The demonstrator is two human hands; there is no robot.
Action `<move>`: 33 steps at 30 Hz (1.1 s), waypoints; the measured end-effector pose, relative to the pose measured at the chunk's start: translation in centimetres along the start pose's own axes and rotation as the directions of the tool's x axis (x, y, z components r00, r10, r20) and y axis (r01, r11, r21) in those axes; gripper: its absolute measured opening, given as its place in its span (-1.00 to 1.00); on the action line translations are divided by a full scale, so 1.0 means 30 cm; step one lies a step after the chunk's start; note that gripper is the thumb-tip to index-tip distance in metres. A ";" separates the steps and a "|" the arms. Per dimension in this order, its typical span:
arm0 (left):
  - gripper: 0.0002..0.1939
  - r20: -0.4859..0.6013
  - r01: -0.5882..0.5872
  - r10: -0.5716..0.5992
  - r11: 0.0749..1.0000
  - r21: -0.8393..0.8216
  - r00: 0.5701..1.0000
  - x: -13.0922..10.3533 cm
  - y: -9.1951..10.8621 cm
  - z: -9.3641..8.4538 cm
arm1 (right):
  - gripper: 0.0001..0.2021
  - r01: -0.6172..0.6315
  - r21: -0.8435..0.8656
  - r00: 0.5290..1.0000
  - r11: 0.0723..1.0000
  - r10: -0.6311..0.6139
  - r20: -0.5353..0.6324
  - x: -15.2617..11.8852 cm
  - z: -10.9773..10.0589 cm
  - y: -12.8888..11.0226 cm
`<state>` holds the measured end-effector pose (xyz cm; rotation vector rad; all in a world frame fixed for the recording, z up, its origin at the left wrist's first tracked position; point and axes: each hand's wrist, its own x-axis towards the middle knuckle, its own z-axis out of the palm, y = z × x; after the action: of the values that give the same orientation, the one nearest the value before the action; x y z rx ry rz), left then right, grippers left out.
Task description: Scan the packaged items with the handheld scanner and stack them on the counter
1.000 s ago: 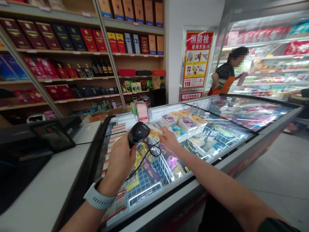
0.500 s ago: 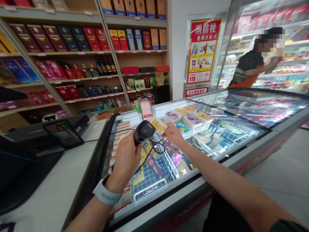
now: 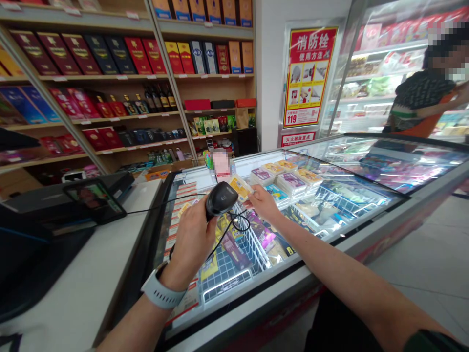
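My left hand (image 3: 192, 239) is wrapped round a black handheld scanner (image 3: 222, 198), whose head is tilted toward a yellow package. That yellow package (image 3: 240, 188) is pinched at its right edge by my right hand (image 3: 262, 203), just above the freezer's glass top. The scanner's black cable (image 3: 240, 222) loops down between my hands. Beyond my right hand, stacks of flat purple, yellow and blue packages (image 3: 289, 182) rest on the glass. Below the hands, a white wire basket (image 3: 256, 249) with bagged goods shows through the glass.
A white counter (image 3: 91, 264) with a small screen (image 3: 94, 201) lies at left. Boxes and bottles fill the shelves (image 3: 128, 78) behind. The chest freezer (image 3: 406, 205) stretches to the right, where a person (image 3: 417, 102) stands by a lit display. A red poster (image 3: 310, 78) hangs on the wall.
The person at the far right has moved further right. My hands, the scanner and the yellow package have stayed almost in place.
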<state>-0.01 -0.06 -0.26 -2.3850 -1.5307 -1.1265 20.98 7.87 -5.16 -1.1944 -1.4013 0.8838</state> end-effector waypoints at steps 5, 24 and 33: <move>-0.46 0.006 0.000 0.000 1.000 0.001 1.000 -0.002 -0.001 -0.001 | -0.83 -0.001 0.022 1.000 1.000 0.000 0.015 0.002 0.000 0.006; -0.48 0.006 0.006 -0.006 1.000 0.017 1.000 0.001 0.014 -0.010 | -0.83 0.006 0.025 0.999 1.000 -0.006 0.037 0.001 -0.001 0.003; -0.50 -0.004 0.006 -0.006 0.999 0.050 1.000 0.000 0.011 -0.006 | -0.81 0.003 0.020 0.999 1.000 -0.004 0.044 -0.004 0.000 -0.008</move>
<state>0.16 -0.32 -0.03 -2.3461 -1.5477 -1.0795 20.94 7.69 -4.97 -1.1636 -1.4259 0.9245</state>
